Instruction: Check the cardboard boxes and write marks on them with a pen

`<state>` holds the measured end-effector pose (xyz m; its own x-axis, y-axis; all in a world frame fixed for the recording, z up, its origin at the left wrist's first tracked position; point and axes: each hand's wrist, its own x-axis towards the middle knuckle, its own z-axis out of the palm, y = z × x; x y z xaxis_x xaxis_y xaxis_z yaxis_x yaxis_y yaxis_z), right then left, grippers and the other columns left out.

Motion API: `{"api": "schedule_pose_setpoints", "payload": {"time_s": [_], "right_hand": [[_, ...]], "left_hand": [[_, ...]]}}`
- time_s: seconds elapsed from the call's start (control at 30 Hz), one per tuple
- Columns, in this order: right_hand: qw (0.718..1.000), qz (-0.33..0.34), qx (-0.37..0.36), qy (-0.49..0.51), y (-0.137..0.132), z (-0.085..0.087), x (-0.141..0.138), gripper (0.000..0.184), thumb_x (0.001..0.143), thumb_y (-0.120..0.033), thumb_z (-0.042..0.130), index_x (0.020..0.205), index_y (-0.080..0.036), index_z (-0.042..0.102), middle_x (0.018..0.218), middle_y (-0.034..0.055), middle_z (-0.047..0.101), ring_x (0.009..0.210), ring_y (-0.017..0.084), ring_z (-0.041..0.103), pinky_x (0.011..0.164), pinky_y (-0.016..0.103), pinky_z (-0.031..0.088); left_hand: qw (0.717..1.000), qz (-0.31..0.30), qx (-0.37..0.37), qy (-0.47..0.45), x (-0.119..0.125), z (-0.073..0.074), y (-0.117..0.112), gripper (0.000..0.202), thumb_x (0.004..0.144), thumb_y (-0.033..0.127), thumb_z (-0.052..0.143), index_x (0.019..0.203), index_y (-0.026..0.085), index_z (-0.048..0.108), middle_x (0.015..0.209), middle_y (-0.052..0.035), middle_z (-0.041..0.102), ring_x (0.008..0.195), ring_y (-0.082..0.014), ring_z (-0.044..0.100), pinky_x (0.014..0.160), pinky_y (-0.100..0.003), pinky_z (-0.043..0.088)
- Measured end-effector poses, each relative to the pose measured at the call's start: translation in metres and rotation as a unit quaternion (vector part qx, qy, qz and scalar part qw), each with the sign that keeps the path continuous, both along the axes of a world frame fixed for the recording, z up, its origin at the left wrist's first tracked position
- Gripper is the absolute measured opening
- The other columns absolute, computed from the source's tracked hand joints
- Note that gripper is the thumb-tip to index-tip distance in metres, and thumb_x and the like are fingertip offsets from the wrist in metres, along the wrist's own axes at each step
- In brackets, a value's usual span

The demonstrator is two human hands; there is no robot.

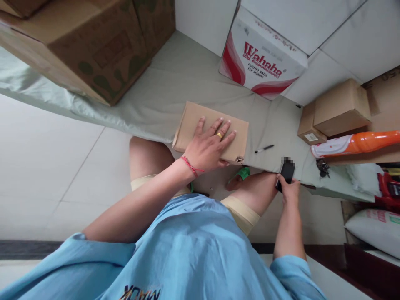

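Observation:
My left hand point(211, 143) lies flat with spread fingers on top of a small closed cardboard box point(193, 114). The box rests near the front edge of a table covered with a pale green cloth point(175, 79). At the right, beside my knee, my right hand point(289, 186) is wrapped round a black smartphone point(286, 173), whose top end is blurred out. A black and white pen point(264, 148) lies on the cloth between the box and the phone.
A large brown carton point(103, 54) stands at the left. A white and red Wahaha water carton point(262, 58) leans by the tiled wall. To the right are smaller cardboard boxes point(340, 106), an orange bottle-shaped object point(359, 143), keys point(323, 167) and a white sack point(375, 227).

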<state>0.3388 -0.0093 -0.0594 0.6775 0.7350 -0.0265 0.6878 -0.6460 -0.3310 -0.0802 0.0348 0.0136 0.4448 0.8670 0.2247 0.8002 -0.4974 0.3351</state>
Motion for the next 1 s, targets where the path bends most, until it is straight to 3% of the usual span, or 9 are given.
{"api": "schedule_pose_setpoints", "payload": {"time_s": [0.13,0.27,0.43,0.6,1.0], "right_hand": [[0.993,0.015,0.066,0.096,-0.041,0.0,-0.052,0.084,0.075,-0.068,0.077,0.136,-0.015,0.053,0.118,0.0169,0.076,0.105,0.03,0.076,0.092,0.043,0.063],[0.944,0.11,0.211,0.229,-0.078,0.019,-0.123,0.081,0.072,-0.061,0.087,0.134,-0.018,0.056,0.119,0.0129,0.074,0.107,0.027,0.075,0.097,0.044,0.061],[0.926,0.213,0.248,0.189,-0.089,0.046,-0.184,0.083,0.073,-0.055,0.092,0.14,-0.021,0.057,0.13,0.0146,0.07,0.115,0.031,0.072,0.102,0.051,0.06],[0.909,0.281,0.277,0.138,-0.081,0.053,-0.213,0.078,0.078,-0.052,0.089,0.141,-0.021,0.054,0.126,0.0144,0.068,0.117,0.032,0.07,0.103,0.052,0.06],[0.916,0.262,0.254,0.169,-0.087,0.053,-0.231,0.079,0.076,-0.052,0.091,0.138,-0.021,0.055,0.121,0.0123,0.069,0.103,0.028,0.072,0.092,0.046,0.063]], "left_hand": [[1.0,0.0,0.003,-0.004,-0.001,-0.001,0.0,0.095,0.082,0.042,0.091,0.165,0.021,0.05,0.177,-0.0227,0.038,0.164,-0.0471,0.037,0.131,-0.082,0.016],[1.0,-0.001,0.008,0.005,-0.002,-0.002,0.0,0.095,0.083,0.043,0.09,0.166,0.021,0.049,0.177,-0.0232,0.037,0.165,-0.0472,0.037,0.131,-0.082,0.016],[1.0,0.0,0.012,0.016,-0.001,-0.001,0.0,0.096,0.084,0.045,0.089,0.168,0.024,0.046,0.178,-0.0227,0.037,0.165,-0.0475,0.035,0.131,-0.082,0.015],[1.0,0.003,-0.003,0.012,0.0,0.003,-0.001,0.097,0.081,0.042,0.091,0.167,0.024,0.049,0.178,-0.0219,0.037,0.165,-0.0471,0.036,0.131,-0.081,0.016],[1.0,-0.001,-0.008,0.008,0.0,0.003,0.0,0.091,0.081,0.032,0.086,0.165,0.023,0.051,0.178,-0.021,0.037,0.166,-0.0459,0.035,0.131,-0.082,0.016]]}}
